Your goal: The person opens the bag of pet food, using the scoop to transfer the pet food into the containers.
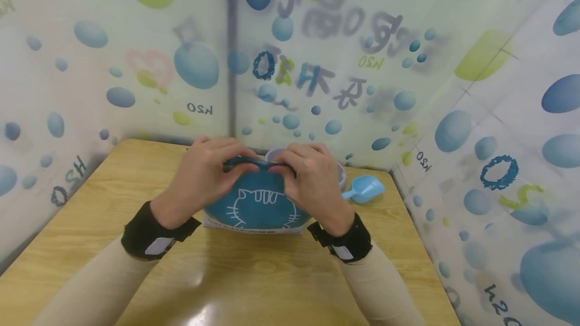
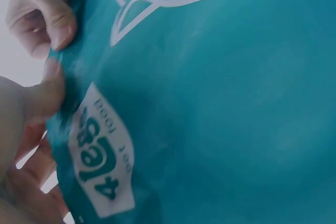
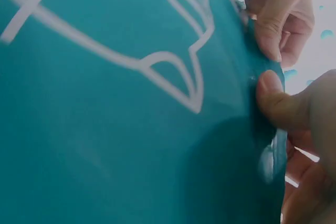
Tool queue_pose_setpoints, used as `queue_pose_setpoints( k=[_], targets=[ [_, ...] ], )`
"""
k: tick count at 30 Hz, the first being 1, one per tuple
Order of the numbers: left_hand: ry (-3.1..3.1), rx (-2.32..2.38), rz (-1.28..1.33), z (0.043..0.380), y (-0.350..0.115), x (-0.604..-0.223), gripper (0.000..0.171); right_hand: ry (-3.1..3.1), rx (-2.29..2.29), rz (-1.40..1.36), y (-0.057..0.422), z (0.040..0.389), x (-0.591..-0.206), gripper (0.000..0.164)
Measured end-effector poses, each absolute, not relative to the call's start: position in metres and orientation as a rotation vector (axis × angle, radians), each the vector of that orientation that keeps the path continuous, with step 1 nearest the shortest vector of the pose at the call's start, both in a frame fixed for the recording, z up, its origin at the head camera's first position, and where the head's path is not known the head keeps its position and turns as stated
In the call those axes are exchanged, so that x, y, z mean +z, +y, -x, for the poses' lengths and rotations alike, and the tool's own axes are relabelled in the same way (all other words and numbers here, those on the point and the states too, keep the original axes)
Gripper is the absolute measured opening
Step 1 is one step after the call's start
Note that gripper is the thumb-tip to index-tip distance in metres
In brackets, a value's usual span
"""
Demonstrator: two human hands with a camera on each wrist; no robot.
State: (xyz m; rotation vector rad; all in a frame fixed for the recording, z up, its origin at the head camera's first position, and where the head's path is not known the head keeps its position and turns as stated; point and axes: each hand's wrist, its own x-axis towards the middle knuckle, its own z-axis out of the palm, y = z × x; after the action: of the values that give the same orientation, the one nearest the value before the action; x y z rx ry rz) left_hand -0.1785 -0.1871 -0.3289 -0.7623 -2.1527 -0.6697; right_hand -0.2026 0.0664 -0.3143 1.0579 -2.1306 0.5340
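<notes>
A teal pet food bag (image 1: 263,208) with a white cat outline stands upright on the wooden table (image 1: 254,280). My left hand (image 1: 206,175) pinches its top edge left of the middle, thumb in front and fingers behind. Right of the middle, my right hand (image 1: 312,177) pinches the same edge in the same way. In the left wrist view the bag (image 2: 220,103) carries a white label (image 2: 102,156) reading "pet food". The right wrist view shows both thumbs close together on the edge of the bag (image 3: 115,145).
A light blue scoop (image 1: 364,188) lies on the table to the right of the bag. Behind the bag and my right hand, a pale bowl-like container (image 1: 274,155) is partly hidden. Walls with a bubble print (image 1: 195,64) enclose the table at the back and sides.
</notes>
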Motion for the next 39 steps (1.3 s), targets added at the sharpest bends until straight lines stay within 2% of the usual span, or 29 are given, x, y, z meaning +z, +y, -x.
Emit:
queue_pose_setpoints(
  k=[6,14,29,35,39],
  targets=[
    [-2.093,-0.644,0.765,0.182,-0.176,-0.331,0.015,-2.097,0.491,-1.127,0.066,0.202,-0.315,0.016],
    [-2.083,-0.596,0.781,0.18,-0.173,-0.333,0.016,-2.02,0.569,-1.136,0.06,0.204,-0.321,0.002],
    [-2.027,-0.585,0.74,0.182,-0.17,-0.336,0.023,-1.981,0.529,-1.096,0.058,0.203,-0.321,0.002],
    [-2.031,-0.56,0.714,0.179,-0.179,-0.334,0.014,-2.037,0.451,-1.088,0.066,0.204,-0.313,0.012],
    [-2.077,-0.577,0.695,0.177,-0.187,-0.332,0.016,-2.074,0.472,-1.08,0.07,0.205,-0.311,0.012]
  ],
)
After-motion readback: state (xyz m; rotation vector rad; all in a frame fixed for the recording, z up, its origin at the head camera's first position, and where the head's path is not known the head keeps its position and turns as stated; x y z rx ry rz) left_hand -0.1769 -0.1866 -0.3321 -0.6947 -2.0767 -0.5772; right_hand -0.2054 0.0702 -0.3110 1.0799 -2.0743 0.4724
